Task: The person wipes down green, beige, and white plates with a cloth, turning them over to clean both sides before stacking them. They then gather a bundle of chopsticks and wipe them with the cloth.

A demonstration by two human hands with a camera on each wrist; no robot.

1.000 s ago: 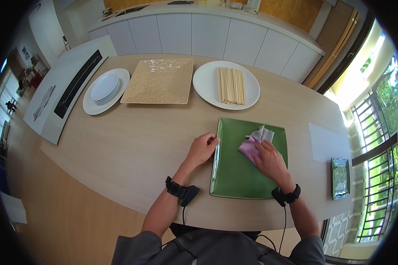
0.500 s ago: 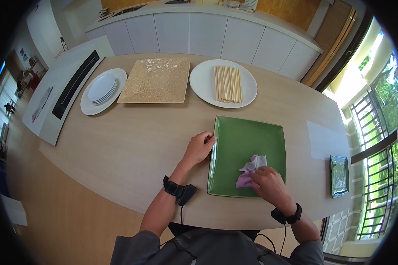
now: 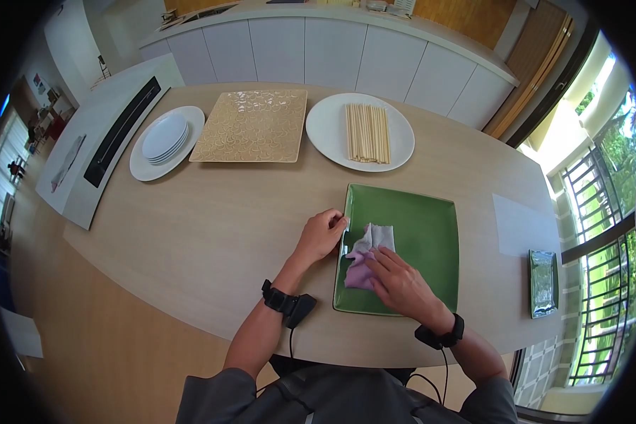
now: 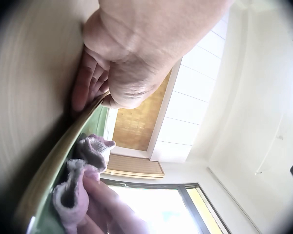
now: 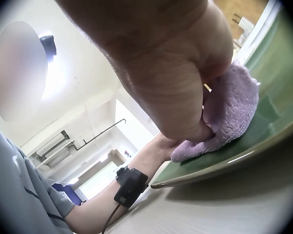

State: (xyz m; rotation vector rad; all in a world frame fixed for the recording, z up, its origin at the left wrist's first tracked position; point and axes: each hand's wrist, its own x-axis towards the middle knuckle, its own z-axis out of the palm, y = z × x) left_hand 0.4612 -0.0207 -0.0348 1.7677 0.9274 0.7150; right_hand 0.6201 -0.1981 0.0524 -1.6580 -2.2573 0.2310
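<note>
A square green plate (image 3: 424,237) with a raised rim lies on the table in front of the person. At its left edge, the left hand (image 3: 320,235) pinches the rim; in the left wrist view the thumb is over the rim (image 4: 53,158) and the other fingers are beneath it. The right hand (image 3: 405,284) holds a crumpled lilac and grey cloth (image 3: 362,272) against the plate's left half, close to the left hand. Seen from the right wrist, the thumb digs into the textured cloth (image 5: 234,105), which lies folded under the palm.
Behind stand a white oval plate (image 3: 325,134) bearing a bundle of pale sticks (image 3: 367,134), a beige patterned square plate (image 3: 251,127), and small white plates (image 3: 166,136) stacked on another oval one. To the right are a white sheet (image 3: 519,226) and a small green dish (image 3: 543,283).
The right hand has moved the cloth from the plate's upper right down to its lower middle, then left toward the left rim. The left hand has stayed at the plate's left edge.
</note>
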